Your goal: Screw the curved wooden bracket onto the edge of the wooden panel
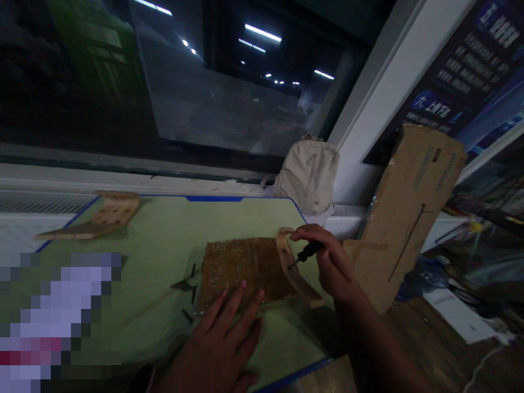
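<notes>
Head view: a screwdriver is being gripped by the right hand's curled fingers, its tip being directed at the curved wooden piece near the surface's right edge. The brown panel is being steadied beneath the left hand's spread fingers. Screwdriving is apparently being performed; steady alignment is being demanded by the next turn.

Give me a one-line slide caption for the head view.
Right hand holding a black-handled screwdriver to a curved wooden piece; left hand spread over a brown panel.
</notes>
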A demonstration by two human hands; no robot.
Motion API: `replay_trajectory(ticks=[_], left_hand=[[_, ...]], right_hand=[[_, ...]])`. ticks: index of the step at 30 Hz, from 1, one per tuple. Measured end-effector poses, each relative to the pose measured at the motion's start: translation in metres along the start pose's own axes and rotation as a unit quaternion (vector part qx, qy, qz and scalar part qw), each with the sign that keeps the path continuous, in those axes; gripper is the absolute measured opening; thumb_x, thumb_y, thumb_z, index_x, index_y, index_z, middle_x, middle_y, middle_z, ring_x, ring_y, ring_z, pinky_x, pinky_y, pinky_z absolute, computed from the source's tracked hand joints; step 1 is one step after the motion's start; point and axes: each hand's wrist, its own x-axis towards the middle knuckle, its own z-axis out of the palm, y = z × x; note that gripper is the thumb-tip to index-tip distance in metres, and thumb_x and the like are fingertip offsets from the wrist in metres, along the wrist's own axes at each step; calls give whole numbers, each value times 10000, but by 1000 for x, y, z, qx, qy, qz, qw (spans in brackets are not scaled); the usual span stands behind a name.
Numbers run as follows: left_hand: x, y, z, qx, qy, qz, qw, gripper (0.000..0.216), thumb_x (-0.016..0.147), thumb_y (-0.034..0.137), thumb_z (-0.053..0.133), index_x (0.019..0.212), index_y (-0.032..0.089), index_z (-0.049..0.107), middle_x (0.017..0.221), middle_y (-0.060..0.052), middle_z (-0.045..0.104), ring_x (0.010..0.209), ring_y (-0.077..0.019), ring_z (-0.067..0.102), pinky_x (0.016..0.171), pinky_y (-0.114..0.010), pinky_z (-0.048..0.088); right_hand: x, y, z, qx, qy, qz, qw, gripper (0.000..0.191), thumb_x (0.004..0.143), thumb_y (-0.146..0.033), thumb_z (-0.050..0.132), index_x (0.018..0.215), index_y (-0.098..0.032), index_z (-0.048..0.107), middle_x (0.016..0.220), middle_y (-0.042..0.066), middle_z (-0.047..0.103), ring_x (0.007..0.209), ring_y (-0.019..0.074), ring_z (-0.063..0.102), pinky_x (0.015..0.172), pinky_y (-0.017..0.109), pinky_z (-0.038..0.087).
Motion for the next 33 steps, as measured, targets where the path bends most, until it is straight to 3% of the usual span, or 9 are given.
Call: replay_trajectory(ticks=[2,5,11,14,18,22,26,30,33], left_hand=[[0,-1,0,4,-2,4,1000,562,745,571,819,1211,266,738,1539,-103,551,1434,-382,419,1135,-494,327],[-1,-1,1,11,-12,10,1000,551,747,527,815,1220,257,733,1555,-109,533,1444,-393,401,1142,-505,319],[-1,1,3,2,-26,8,1000,517,765,507,815,1207,249,736,1589,-112,489,1471,-404,358,1201,-518,224],[-1,0,3,0,-24,-2,1000,511,807,562,775,1223,269,729,1591,-90,489,1479,-382,355,1223,-500,190],[-4,0,3,-6,-28,1,1000,512,799,537,781,1229,263,725,1601,-95,478,1480,-384,358,1210,-498,232],[-6,1,3,-14,-50,3,999,542,785,483,813,1264,247,716,1637,-106,433,1492,-402,348,1182,-514,306],[-5,2,4,-32,-67,-2,997,569,779,436,839,1296,239,706,1658,-105,405,1499,-408,348,1179,-521,332],[-4,1,3,-34,-62,0,998,573,771,436,839,1290,231,708,1644,-115,425,1496,-409,348,1172,-522,334],[-4,1,2,-25,-47,3,999,590,756,435,842,1290,226,704,1633,-128,437,1501,-414,329,1178,-530,306]], right_hand=[[1,-3,2,80,-33,39,995,385,1077,-429,422,1415,-343,583,1227,87,721,1181,251,686,1000,478,581],[1,-4,4,106,-67,46,991,420,1073,-353,464,1492,-372,497,1204,76,733,1052,213,751,918,423,625],[-6,6,4,-109,59,9,992,461,909,-255,769,1350,-308,644,939,39,787,780,174,767,720,297,637],[-5,4,2,-86,41,10,995,421,978,-297,675,1396,-304,628,1001,60,805,865,197,786,764,331,649],[1,-5,1,48,5,51,998,383,1071,-319,483,1433,-323,607,1187,86,788,1015,214,787,882,410,655],[0,-3,4,79,33,75,994,270,1025,-313,593,1267,-294,713,1018,67,803,890,197,792,789,370,670],[-1,10,3,-39,124,96,987,231,932,-327,728,1151,-254,735,921,49,754,811,187,752,679,322,637],[2,10,1,-151,152,37,976,142,897,-256,754,1039,-252,749,828,16,705,688,150,665,636,301,572],[5,2,3,-114,95,-22,989,239,973,-273,637,1192,-265,733,903,56,741,802,196,704,714,364,595]])
